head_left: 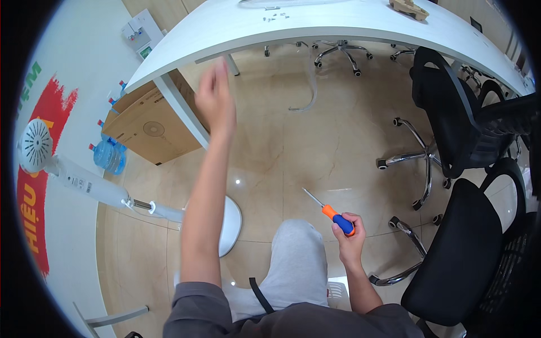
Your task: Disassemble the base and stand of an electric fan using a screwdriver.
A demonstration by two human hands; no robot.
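In my right hand point(351, 239) is a screwdriver point(338, 219) with an orange and blue handle; its metal shaft points up and left, over the floor. My left hand point(216, 101) reaches forward near the table's front edge, slightly blurred. Its fingers are drawn together, and whatever they may hold is hidden. Left of that forearm leans a white pedestal fan stand point(96, 188) with a bare motor head point(36, 146) and no blades on it. Its round white base point(231, 225) stands on the floor, partly behind my arm.
Small metal parts point(276, 16) lie on the white table point(186, 34), with a brown moulded piece point(409, 8) farther right. A cardboard box point(152, 127) and blue water bottles point(109, 156) stand left. Black wheeled chairs point(459, 248) line the right. A clear strip point(313, 84) hangs under the table.
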